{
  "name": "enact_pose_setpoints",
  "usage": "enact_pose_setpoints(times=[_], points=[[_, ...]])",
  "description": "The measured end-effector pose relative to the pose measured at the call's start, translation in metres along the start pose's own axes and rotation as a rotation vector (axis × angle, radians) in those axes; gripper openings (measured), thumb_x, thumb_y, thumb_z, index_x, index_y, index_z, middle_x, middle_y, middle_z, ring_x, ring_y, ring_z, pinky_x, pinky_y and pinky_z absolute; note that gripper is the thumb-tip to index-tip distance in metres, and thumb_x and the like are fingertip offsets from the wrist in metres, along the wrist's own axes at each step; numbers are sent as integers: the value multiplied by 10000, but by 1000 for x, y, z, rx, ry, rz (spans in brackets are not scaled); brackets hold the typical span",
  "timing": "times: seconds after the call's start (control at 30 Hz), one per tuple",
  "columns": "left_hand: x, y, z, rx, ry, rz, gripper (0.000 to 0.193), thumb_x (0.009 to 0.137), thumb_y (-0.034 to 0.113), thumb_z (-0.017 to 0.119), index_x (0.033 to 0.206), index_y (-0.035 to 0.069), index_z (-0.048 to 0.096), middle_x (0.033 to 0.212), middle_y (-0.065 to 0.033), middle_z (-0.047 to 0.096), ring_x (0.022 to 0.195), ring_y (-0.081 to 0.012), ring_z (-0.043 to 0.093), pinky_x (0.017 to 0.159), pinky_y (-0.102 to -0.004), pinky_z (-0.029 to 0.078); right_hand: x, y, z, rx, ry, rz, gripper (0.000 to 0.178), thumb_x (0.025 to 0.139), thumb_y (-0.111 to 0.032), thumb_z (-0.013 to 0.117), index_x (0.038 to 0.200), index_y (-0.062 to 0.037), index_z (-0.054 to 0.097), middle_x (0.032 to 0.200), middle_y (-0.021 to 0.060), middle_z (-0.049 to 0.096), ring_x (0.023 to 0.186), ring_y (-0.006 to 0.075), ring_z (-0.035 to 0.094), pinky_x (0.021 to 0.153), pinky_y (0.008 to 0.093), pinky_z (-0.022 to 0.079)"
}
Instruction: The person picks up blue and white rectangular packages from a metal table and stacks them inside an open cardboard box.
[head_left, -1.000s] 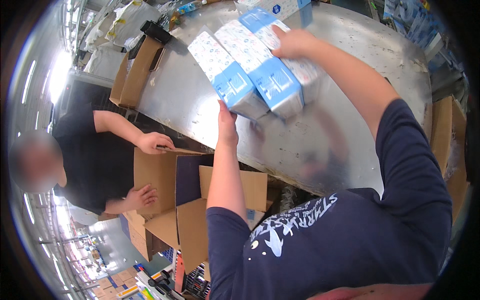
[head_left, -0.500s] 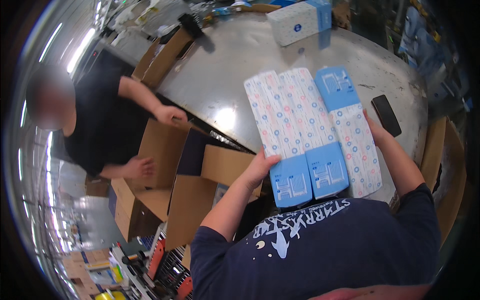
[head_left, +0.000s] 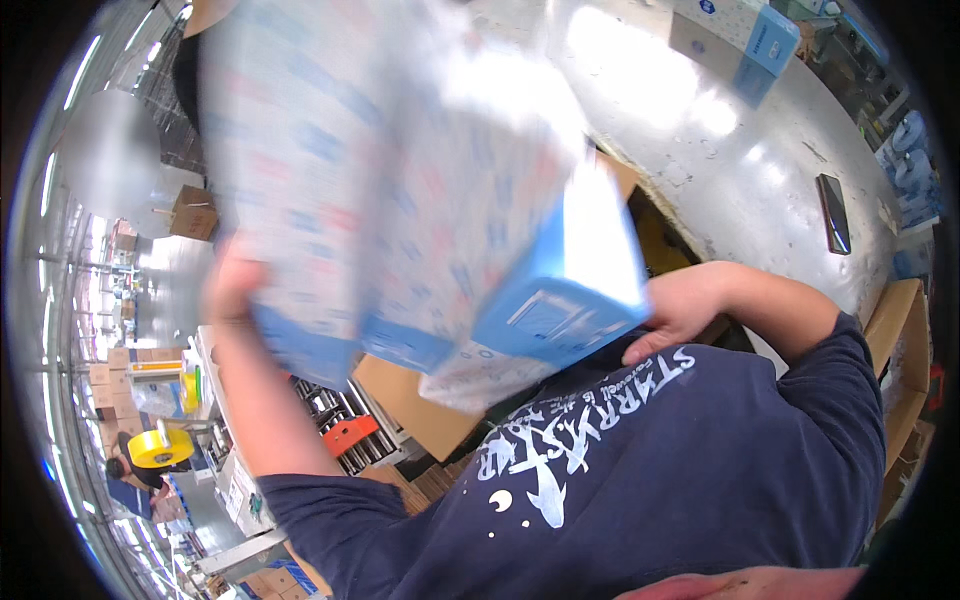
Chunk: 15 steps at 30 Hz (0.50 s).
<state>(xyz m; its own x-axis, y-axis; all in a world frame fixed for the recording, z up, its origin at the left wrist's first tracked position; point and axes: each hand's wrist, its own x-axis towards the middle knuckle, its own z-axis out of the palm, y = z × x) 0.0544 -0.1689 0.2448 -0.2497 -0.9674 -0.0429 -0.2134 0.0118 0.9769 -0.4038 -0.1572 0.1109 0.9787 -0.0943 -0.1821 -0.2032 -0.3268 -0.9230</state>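
I hold a bundle of white tissue packs with blue ends [head_left: 420, 190] up close to the camera, blurred by motion and tilted to the left. My left hand [head_left: 232, 285] grips its left side and my right hand [head_left: 678, 308] supports its lower right end. An open cardboard box [head_left: 415, 402] shows just below the packs, mostly hidden by them.
A shiny metal table [head_left: 740, 180] curves behind, with a dark phone [head_left: 832, 212] and a blue-and-white carton [head_left: 745, 35] on it. A person in black [head_left: 110, 160] stands at the left. A yellow tape roll [head_left: 158, 448] sits low left. Cardboard [head_left: 900, 360] stands at the right.
The packs have been lifted off the table and swung left toward the box, now filling the view. Both hands stayed on them.
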Motion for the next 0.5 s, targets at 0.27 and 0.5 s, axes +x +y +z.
enact_pose_setpoints(times=[0.27,0.5], points=[[-4,-201,108,1189,87,-111,635,851,412,584,1385,119,406,1323,-199,478,1140,-381,511,945,-486,409,14,-15,10,-68,504,319,380,851,-211,664,1166,-9,599,969,148,668,878,266,644,759,336,502],[-37,-266,130,1214,-309,-473,1090,676,531,736,1494,138,131,1523,-252,-9,1400,-438,7,1019,-676,190,-21,18,39,106,447,309,427,881,-248,639,1249,-49,557,1085,149,641,980,242,612,837,332,482]])
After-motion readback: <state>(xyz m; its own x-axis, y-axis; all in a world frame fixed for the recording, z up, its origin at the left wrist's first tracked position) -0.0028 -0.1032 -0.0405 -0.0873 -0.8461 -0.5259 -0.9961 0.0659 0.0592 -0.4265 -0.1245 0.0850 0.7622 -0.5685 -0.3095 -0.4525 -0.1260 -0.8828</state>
